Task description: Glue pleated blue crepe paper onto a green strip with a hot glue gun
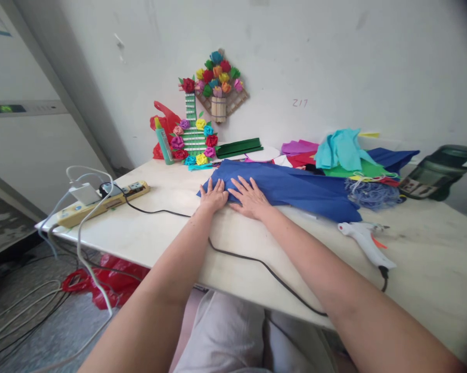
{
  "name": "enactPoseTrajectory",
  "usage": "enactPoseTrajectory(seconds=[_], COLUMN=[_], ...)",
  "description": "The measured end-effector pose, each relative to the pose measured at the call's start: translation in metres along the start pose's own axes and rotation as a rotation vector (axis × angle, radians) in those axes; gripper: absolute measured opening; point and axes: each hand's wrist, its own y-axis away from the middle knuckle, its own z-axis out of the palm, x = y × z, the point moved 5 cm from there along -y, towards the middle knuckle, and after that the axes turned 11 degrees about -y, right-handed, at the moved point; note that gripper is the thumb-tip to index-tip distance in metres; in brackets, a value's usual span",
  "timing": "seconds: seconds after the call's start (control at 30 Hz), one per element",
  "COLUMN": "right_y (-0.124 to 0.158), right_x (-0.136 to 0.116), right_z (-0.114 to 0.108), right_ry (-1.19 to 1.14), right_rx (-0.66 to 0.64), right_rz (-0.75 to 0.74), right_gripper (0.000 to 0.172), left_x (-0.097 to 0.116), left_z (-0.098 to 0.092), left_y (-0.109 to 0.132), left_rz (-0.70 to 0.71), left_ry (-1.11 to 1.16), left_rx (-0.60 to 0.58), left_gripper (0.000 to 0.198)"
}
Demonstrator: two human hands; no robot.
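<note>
A large piece of dark blue fabric (295, 185) lies folded and slightly creased across the middle of the table. My left hand (213, 197) rests flat on its left end, fingers stretched out. Just beside it, my right hand (249, 198) lies on the near edge of the fabric with the fingers spread. Neither hand grips anything. To the right of the fabric, a white glue gun (363, 241) with an orange trigger lies on its side, its black cord running off beneath my right forearm.
Behind the fabric stand a flower-trimmed guitar-shaped craft (195, 135) and a green glue bottle (163, 142). Coloured cloth pieces (338, 150) and a dark green bottle (437, 171) are at the right. A power strip (101, 204) with cables sits at the left edge of the table (167, 241).
</note>
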Motion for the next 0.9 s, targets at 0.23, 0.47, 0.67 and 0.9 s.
enactPoseTrajectory(seconds=[0.23,0.47,0.67,0.9], right_y=[-0.004,-0.004,0.000,0.008], right_x=[0.000,-0.001,-0.006,0.003], right_z=[0.004,0.005,-0.006,-0.018], right_ry=[-0.042,-0.054,-0.056,-0.158], right_rx=[0.019,0.058,0.164,0.343], right_rz=[0.059,0.080,0.016,0.134], right_gripper=[0.051,0.049,0.047,0.056], left_x=[0.000,-0.001,0.000,0.008], left_z=[-0.002,-0.001,0.001,-0.010], left_y=[0.002,0.001,0.000,0.008], left_rz=[0.009,0.010,0.001,0.018], left_ry=[0.011,0.007,0.014,-0.082], left_rx=[-0.003,-0.009,-0.002,0.166], left_gripper=[0.059,0.060,0.061,0.061])
